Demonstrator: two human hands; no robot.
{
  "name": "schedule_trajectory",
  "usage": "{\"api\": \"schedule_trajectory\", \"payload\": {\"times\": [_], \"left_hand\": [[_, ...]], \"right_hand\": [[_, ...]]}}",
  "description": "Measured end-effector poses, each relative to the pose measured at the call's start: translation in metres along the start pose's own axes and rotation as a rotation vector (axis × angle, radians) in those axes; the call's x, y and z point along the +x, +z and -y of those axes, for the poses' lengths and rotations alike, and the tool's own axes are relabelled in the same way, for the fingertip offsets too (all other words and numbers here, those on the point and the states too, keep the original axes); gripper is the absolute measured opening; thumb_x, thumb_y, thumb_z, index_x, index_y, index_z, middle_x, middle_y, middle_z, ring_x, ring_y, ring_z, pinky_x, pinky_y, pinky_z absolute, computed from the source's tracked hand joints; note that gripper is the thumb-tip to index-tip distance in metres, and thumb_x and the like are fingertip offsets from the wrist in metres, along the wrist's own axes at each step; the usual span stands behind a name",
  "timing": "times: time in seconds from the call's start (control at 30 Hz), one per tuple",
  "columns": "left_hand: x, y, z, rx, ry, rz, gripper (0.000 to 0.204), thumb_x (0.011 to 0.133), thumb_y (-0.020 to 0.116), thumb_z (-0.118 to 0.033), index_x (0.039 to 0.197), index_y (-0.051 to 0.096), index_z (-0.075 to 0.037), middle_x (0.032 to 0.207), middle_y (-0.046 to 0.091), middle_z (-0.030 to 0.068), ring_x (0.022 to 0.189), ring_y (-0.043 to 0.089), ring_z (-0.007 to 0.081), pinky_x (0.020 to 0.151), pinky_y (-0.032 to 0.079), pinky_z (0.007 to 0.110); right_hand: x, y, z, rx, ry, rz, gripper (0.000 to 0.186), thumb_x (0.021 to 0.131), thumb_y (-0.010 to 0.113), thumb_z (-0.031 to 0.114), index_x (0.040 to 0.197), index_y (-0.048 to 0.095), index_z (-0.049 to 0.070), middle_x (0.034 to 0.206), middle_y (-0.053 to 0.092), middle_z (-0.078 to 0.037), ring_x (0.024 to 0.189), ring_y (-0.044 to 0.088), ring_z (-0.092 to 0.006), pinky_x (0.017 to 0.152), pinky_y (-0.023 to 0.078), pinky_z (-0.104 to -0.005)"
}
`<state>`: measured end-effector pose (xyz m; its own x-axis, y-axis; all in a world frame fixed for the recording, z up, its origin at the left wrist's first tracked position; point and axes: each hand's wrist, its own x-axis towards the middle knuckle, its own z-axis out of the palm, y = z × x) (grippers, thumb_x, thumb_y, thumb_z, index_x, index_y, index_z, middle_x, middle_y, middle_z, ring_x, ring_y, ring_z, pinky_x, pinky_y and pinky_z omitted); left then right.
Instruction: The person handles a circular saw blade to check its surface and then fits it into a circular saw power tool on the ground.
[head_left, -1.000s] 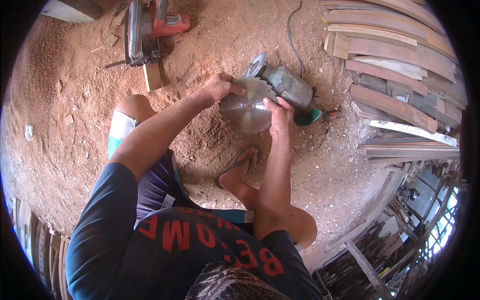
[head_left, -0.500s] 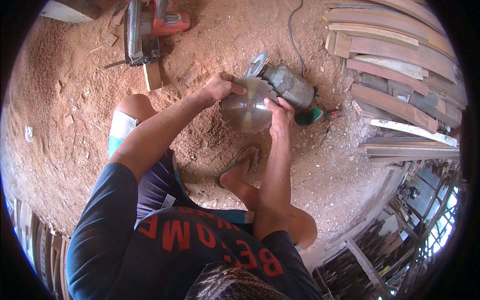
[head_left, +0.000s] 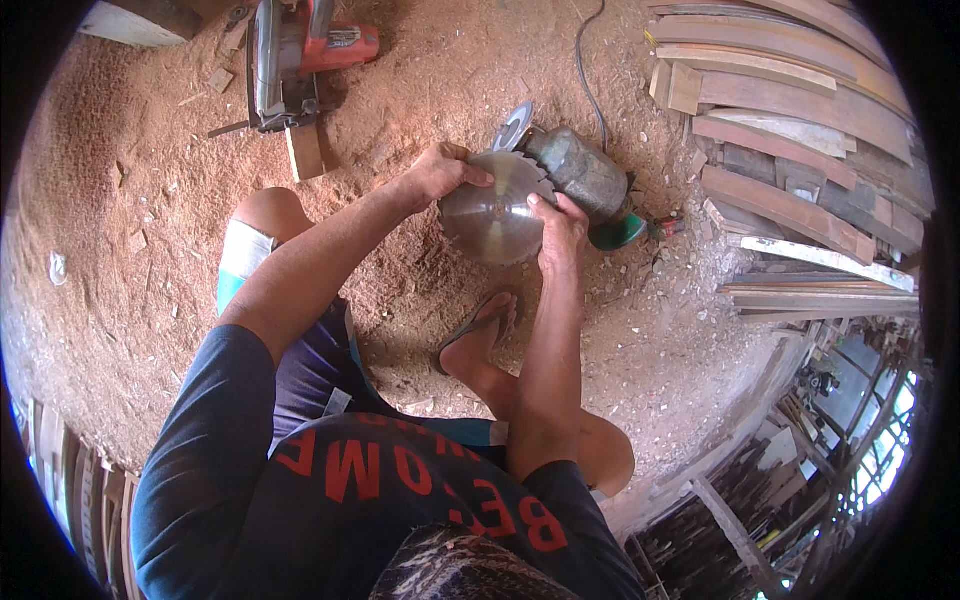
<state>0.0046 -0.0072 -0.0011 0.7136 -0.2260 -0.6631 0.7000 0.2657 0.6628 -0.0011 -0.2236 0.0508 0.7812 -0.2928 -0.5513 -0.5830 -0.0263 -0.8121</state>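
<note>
Between my two hands I hold a round, toothed circular saw blade (head_left: 497, 225), its shiny flat side facing up. My left hand (head_left: 447, 175) grips its upper left edge, thumb on top and fingers mostly hidden beneath. At the blade's right edge my right hand (head_left: 563, 232) pinches it with the thumb on the flat face. Just beyond the blade, a bench grinder (head_left: 580, 172) lies on the sawdust, with a pale grinding wheel (head_left: 513, 127) at one end and a green disc-shaped part (head_left: 618, 233) at the other. The blade's upper right teeth are close to the grinder.
A red and grey circular saw (head_left: 300, 65) rests at the upper left, on a small wood block (head_left: 305, 152). A dark cord (head_left: 583, 70) runs up from the grinder. Stacked boards (head_left: 790, 150) fill the right side. Sawdust (head_left: 150, 270) covers the ground.
</note>
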Motion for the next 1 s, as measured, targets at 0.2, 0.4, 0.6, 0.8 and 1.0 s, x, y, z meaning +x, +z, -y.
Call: {"api": "schedule_trajectory", "payload": {"times": [0.2,0.4,0.6,0.8,1.0], "left_hand": [[-0.001,0.001,0.0,-0.001,0.008,0.009,0.032,0.077,0.085,-0.009,0.105,0.075,0.003,0.09,0.077,0.0114,0.078,0.073,0.0197,0.076,0.059,0.034],[-0.005,0.001,-0.002,0.031,0.017,-0.007,0.031,0.079,0.085,-0.013,0.104,0.076,0.004,0.089,0.076,0.0097,0.078,0.072,0.0186,0.075,0.057,0.033],[-0.005,0.001,-0.002,0.006,0.026,-0.006,0.03,0.078,0.085,-0.011,0.102,0.075,0.003,0.088,0.076,0.01,0.075,0.072,0.0178,0.072,0.058,0.033],[-0.004,0.002,-0.004,0.002,0.008,-0.004,0.031,0.077,0.085,-0.008,0.104,0.075,0.002,0.089,0.077,0.0107,0.073,0.073,0.0186,0.07,0.06,0.033],[-0.004,0.002,-0.001,0.019,0.022,0.002,0.027,0.08,0.084,-0.014,0.1,0.076,0.002,0.086,0.076,0.0087,0.075,0.071,0.0166,0.072,0.057,0.032]], "right_hand": [[0.0,0.0,0.001,-0.011,0.013,0.005,0.072,0.077,0.084,-0.002,0.136,0.045,-0.016,0.123,0.062,-0.023,0.108,0.065,-0.0267,0.1,0.051,-0.0381],[0.002,0.0,-0.001,-0.007,0.014,0.035,0.066,0.078,0.084,0.0,0.133,0.052,-0.017,0.122,0.065,-0.022,0.107,0.065,-0.0251,0.1,0.05,-0.0365],[0.005,-0.002,-0.004,-0.003,0.018,0.035,0.069,0.078,0.084,0.0,0.135,0.05,-0.017,0.123,0.064,-0.023,0.11,0.064,-0.0259,0.102,0.049,-0.0374],[-0.006,0.003,0.008,-0.022,0.033,0.021,0.074,0.078,0.084,-0.001,0.139,0.045,-0.017,0.128,0.061,-0.025,0.114,0.062,-0.0272,0.103,0.049,-0.0384],[-0.008,0.004,0.014,-0.039,0.036,0.053,0.076,0.077,0.084,0.001,0.139,0.045,-0.017,0.128,0.06,-0.026,0.116,0.062,-0.0283,0.105,0.048,-0.0388]]}}
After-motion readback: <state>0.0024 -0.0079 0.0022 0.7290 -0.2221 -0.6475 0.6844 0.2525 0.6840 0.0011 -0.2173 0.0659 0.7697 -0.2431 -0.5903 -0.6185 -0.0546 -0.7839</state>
